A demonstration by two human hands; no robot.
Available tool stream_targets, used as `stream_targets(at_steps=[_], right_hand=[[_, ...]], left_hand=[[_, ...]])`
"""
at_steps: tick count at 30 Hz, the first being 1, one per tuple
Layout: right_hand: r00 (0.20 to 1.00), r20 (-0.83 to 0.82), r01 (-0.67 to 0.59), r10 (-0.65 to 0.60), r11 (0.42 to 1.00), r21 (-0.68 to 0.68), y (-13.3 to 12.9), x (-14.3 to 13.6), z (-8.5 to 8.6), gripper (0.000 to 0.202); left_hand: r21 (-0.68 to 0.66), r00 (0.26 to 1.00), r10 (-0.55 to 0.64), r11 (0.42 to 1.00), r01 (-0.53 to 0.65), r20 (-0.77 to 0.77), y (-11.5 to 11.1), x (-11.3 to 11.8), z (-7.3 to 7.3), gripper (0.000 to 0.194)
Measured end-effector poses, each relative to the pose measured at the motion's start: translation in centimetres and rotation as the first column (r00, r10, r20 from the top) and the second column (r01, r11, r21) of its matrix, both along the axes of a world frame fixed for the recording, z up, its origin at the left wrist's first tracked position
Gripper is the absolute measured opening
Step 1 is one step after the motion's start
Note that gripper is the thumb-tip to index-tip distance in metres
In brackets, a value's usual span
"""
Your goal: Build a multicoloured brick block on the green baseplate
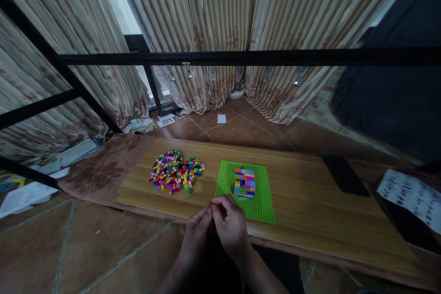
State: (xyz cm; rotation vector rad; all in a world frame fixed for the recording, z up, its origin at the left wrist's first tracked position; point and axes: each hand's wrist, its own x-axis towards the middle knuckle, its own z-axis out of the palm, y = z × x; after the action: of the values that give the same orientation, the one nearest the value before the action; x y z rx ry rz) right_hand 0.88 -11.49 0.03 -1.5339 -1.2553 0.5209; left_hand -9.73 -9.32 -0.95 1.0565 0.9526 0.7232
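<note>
My left hand and my right hand meet at the front edge of the wooden board, fingertips pinched together. Whatever they hold, if anything, is too small or hidden to make out. Just beyond my right hand lies a green studded baseplate. On it stands a block of multicoloured toy bricks, built up in a rectangle. To the left, a loose pile of small coloured bricks spreads over the board, apart from my hands.
The wooden board rests on a brown patterned cloth. A black phone-like slab lies at the right, near a printed sheet. Behind runs a black metal rail before striped curtains. Papers lie on the tiled floor.
</note>
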Motion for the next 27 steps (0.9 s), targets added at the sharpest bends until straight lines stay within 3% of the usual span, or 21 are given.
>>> stream_targets(at_steps=[4,8,13,17,20,24,27], right_hand=[[0.999,-0.049,0.019,-0.020,0.999,-0.031,-2.8,1.9,-0.2,0.016],[0.992,-0.118,0.034,-0.047,0.994,-0.107,-5.1,3.4,-0.6,0.013],[0.928,-0.373,-0.019,-0.020,0.995,-0.101,-7.2,3.5,-1.1,0.020],[0.798,-0.602,-0.007,-0.022,0.999,-0.047,-7.8,3.3,-1.0,0.029],[0.733,-0.678,0.014,-0.050,0.998,-0.058,-8.0,3.7,-0.7,0.031],[0.717,-0.696,0.010,-0.047,0.998,-0.056,-8.5,4.4,-0.4,0.032],[0.752,-0.657,0.025,-0.056,0.998,-0.056,-8.8,4.8,-0.5,0.034]], left_hand=[[-0.167,0.989,-0.062,0.982,0.085,0.137,-1.8,0.9,-0.3,0.030],[-0.346,0.962,-0.037,0.929,0.133,0.271,-3.5,1.6,-0.5,0.029],[-0.396,0.903,-0.081,0.880,0.264,0.423,-4.6,2.3,0.3,0.033],[-0.290,0.927,-0.163,0.919,0.268,0.339,-4.6,2.5,0.5,0.027],[-0.205,0.946,-0.232,0.938,0.280,0.227,-4.6,2.7,0.3,0.026],[-0.192,0.963,-0.224,0.949,0.250,0.148,-4.9,3.3,0.2,0.032],[-0.228,0.969,-0.210,0.945,0.235,0.132,-4.9,3.8,0.6,0.033]])
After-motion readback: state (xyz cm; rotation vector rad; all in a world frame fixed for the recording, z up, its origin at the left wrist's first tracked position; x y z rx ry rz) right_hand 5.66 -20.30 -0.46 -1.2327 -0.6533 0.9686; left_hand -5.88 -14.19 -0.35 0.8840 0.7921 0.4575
